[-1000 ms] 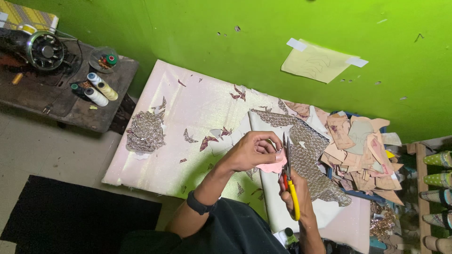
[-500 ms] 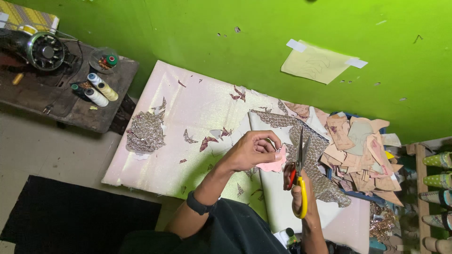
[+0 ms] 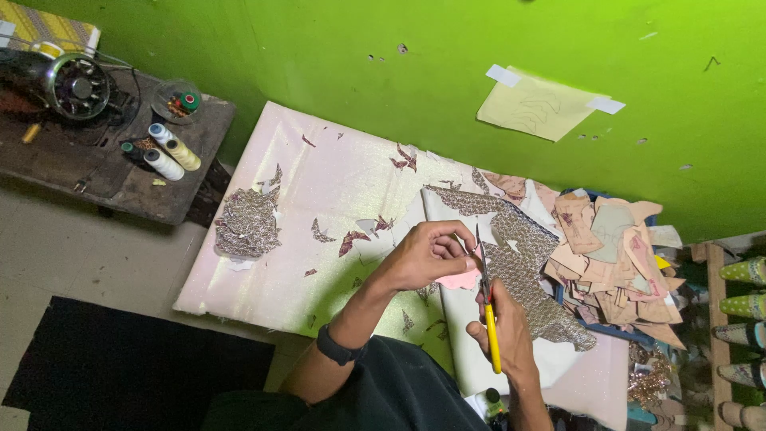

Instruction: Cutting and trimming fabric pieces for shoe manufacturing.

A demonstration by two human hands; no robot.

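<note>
Against a green wall, above the pale desk (image 3: 263, 287) strewn with offcuts, the left hand (image 3: 427, 255) pinches a small pink piece (image 3: 459, 279) while the right hand (image 3: 503, 335) grips yellow-handled scissors (image 3: 487, 299), blades at its edge, trimming apparently unfinished.

Black wristband, poss. a watch (image 3: 338, 345), on left wrist; dark top (image 3: 399, 399).

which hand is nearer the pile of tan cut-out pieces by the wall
Right. The right hand with the scissors sits just left of the pile; the left hand is farther left.
</note>
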